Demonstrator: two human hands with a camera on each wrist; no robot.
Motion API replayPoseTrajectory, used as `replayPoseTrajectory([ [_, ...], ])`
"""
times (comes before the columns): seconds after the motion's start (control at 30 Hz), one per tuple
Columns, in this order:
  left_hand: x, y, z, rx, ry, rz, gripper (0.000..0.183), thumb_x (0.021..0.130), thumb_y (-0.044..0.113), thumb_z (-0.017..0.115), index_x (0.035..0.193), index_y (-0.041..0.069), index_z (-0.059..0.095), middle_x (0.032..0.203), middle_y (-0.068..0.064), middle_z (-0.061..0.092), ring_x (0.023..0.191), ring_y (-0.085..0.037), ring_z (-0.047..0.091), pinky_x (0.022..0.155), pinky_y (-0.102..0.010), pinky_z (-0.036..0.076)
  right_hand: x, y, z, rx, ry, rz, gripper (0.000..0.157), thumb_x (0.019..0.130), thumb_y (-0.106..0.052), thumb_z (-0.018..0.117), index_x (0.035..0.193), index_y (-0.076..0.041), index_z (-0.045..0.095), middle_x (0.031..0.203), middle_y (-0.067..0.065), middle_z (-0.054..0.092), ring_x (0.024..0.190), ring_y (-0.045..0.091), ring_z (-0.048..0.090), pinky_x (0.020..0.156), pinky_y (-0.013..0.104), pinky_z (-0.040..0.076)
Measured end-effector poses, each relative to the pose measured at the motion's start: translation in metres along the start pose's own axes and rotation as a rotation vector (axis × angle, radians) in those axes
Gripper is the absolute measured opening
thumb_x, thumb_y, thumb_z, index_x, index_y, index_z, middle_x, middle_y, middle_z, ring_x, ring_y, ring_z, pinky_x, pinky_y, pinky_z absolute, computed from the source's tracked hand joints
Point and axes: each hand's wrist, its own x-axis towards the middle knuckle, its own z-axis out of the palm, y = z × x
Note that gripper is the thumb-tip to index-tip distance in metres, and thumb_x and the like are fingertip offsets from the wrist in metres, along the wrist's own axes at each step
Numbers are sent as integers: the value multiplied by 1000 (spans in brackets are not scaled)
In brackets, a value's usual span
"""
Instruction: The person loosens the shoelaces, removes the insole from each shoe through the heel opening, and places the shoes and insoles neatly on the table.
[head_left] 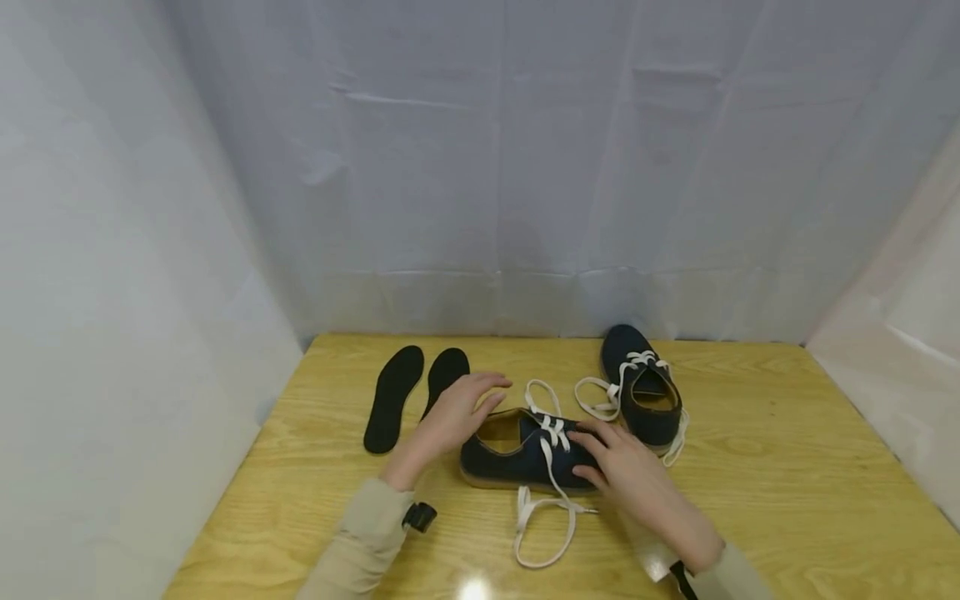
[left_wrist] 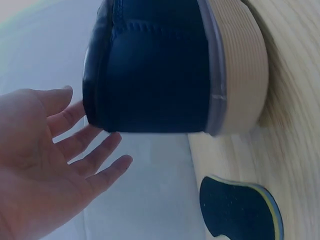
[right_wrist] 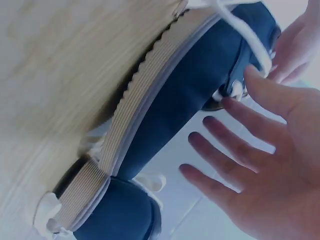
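Observation:
A dark navy shoe [head_left: 498,468] with white laces [head_left: 553,433] lies sideways in front of me, its heel to the left and toe to the right. My left hand [head_left: 459,408] hovers by the heel opening, fingers extended; in the left wrist view the fingers [left_wrist: 95,155] reach behind the heel [left_wrist: 155,75], and contact is hard to tell. Over the toe end is my right hand [head_left: 633,475], fingers spread and loosely bent. In the right wrist view its fingers [right_wrist: 225,155] stand close above the shoe's upper [right_wrist: 175,90], gripping nothing.
The second navy shoe [head_left: 652,425] stands at the back right, its laces loose. Two black insoles, a left one [head_left: 393,400] and a right one [head_left: 447,371], lie at the back left. A loose lace loop [head_left: 542,562] trails onto the wooden table [head_left: 810,467]. White sheeting [head_left: 480,167] surrounds the table.

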Motion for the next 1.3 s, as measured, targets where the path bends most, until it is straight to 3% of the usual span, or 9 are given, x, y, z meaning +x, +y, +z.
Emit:
replayPoseTrajectory([
  [0.17, 10, 5, 7, -6, -51, 22, 37, 109, 28, 49, 139, 10, 61, 145, -11, 57, 137, -32, 49, 112, -51, 39, -7, -10, -4, 47, 56, -40, 27, 87, -27, 82, 109, -15, 70, 101, -4, 64, 83, 13, 65, 68, 30, 55],
  [0.3, 16, 3, 11, -36, -131, 35, 36, 108, 28, 50, 139, 14, 61, 144, -7, 59, 135, -28, 52, 111, -47, 42, -11, -20, -4, 65, 75, -119, 20, 87, -25, 82, 103, -17, 72, 96, -8, 64, 83, 11, 62, 70, 29, 55],
  [0.4, 19, 2, 15, -57, -185, 51, 36, 108, 28, 50, 140, 15, 61, 143, -6, 60, 134, -26, 54, 109, -45, 44, -12, -27, -3, 64, 38, -164, 21, 88, -27, 80, 106, -16, 74, 99, -7, 67, 84, 12, 63, 74, 31, 55],
  [0.63, 23, -1, 24, -57, -230, 77, 36, 111, 30, 42, 135, 16, 66, 133, -3, 66, 120, -21, 63, 102, -41, 49, -12, -41, 4, 23, -136, -218, 43, 88, -48, 74, 119, -18, 72, 105, -5, 65, 89, 16, 61, 80, 34, 55],
  [0.77, 22, -2, 29, -65, -234, 54, 39, 112, 35, 39, 133, 19, 67, 130, -1, 68, 116, -19, 65, 101, -41, 50, -12, -47, 6, 22, -237, -208, 68, 80, -70, 67, 125, -19, 69, 112, -5, 64, 98, 17, 61, 88, 38, 54],
  [0.9, 20, -4, 31, -91, -235, 30, 40, 111, 37, 38, 134, 20, 66, 129, 0, 68, 109, -18, 67, 97, -41, 51, -10, -52, 7, 63, -333, -184, 81, 75, -77, 66, 131, -19, 66, 118, -4, 64, 102, 17, 62, 89, 40, 53],
  [1.0, 19, -4, 31, -97, -232, 17, 40, 111, 39, 38, 134, 20, 65, 128, 0, 68, 106, -17, 67, 96, -41, 52, -9, -55, 9, 97, -371, -180, 75, 79, -70, 69, 134, -19, 64, 121, -2, 64, 104, 17, 63, 89, 41, 53],
  [1.13, 18, -5, 31, -91, -232, 4, 43, 111, 40, 37, 135, 18, 65, 128, -1, 68, 107, -17, 67, 96, -41, 52, -7, -55, 14, 127, -334, -229, 60, 86, -53, 75, 136, -23, 63, 113, -4, 62, 96, 13, 62, 80, 35, 55],
  [1.3, 16, -4, 30, -83, -242, -14, 46, 111, 41, 36, 138, 13, 63, 129, -4, 68, 107, -20, 68, 97, -42, 52, -5, -56, 19, 191, -268, -319, 33, 88, -36, 79, 118, -25, 70, 95, -11, 55, 79, 1, 52, 66, 20, 46],
])
